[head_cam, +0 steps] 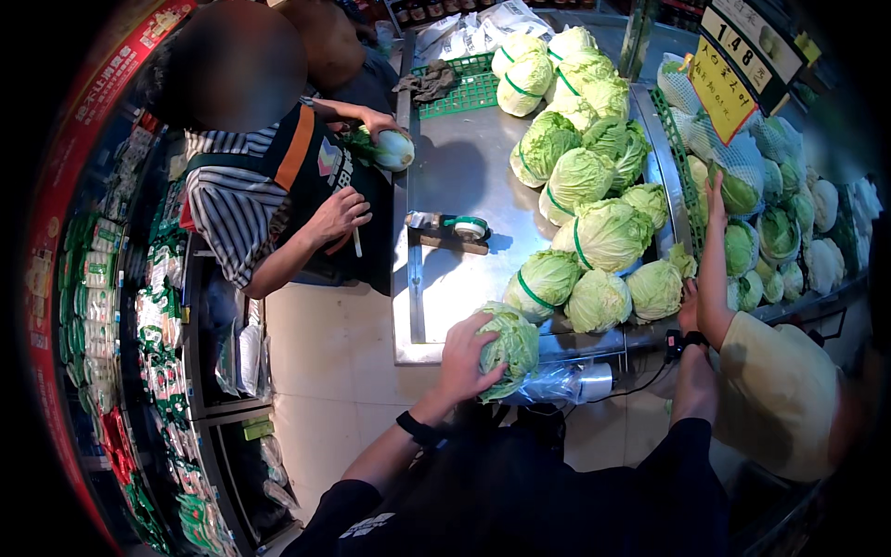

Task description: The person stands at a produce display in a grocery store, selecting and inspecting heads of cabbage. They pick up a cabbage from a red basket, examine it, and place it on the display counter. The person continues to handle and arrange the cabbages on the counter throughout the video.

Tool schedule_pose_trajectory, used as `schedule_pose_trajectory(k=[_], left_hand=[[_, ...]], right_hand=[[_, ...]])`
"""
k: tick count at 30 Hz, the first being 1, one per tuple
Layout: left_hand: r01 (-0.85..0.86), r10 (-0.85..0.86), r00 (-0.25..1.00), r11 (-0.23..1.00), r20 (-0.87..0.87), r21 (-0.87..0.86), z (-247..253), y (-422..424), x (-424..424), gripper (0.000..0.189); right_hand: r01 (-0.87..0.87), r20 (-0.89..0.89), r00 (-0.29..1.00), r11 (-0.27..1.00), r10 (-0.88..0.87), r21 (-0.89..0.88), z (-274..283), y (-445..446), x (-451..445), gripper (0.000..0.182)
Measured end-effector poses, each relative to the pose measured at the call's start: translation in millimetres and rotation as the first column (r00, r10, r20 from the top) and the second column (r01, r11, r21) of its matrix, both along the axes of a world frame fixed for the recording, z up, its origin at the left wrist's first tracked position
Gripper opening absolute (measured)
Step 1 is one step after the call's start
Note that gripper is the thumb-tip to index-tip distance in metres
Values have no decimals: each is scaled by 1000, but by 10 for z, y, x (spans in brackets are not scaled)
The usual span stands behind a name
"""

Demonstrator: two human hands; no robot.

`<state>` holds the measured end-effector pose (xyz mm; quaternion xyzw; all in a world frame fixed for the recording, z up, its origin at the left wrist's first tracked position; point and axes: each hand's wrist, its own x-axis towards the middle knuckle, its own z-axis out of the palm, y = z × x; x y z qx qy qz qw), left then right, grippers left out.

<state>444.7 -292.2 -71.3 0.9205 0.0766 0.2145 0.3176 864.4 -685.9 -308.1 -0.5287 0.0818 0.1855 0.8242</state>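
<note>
My left hand (468, 358) is closed around a pale green napa cabbage (514, 350), held at the near edge of the metal counter (452, 278). At the counter's near right corner, my right hand (688, 306) touches or lies beside a loose-leafed cabbage (656, 291); its fingers are partly hidden, so I cannot tell its grip. Many napa cabbages fill the counter's right side, several with a green band, such as the banded cabbage (541, 284) just beyond my left hand. A tape dispenser with green tape (468, 228) lies on the counter's left part.
Across the left edge, a person in an apron (327, 167) holds a cabbage (393, 151). Another person's arm (713, 264) reaches to netted cabbages (738, 188) at right. A green crate (473, 87) with a dark cloth is at the far end. Clear plastic (557, 383) hangs below the near edge.
</note>
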Motion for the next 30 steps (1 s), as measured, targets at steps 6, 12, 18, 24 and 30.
schedule_pose_trajectory(k=[6, 12, 18, 24, 30], left_hand=[[-23, 23, 1000, 1000, 5, -5, 31, 41, -72, 56], [37, -36, 998, 999, 46, -13, 35, 81, -33, 56], [96, -96, 994, 995, 60, -1, -11, 99, 17, 60], [106, -103, 994, 982, 28, -158, -12, 176, -57, 78], [211, -226, 974, 907, 3, -365, -3, 416, -169, 70]], right_hand=[[7, -119, 992, 958, -43, -285, 516, 289, -614, 64], [128, -141, 967, 885, -211, -447, 302, 19, -1488, 38], [293, 231, 956, 673, -183, -679, 334, 218, -2593, 16], [176, 380, 913, 697, 148, -695, 1387, 1281, -3336, 22], [58, 566, 702, 757, 433, -651, 2350, 2245, -3683, 34]])
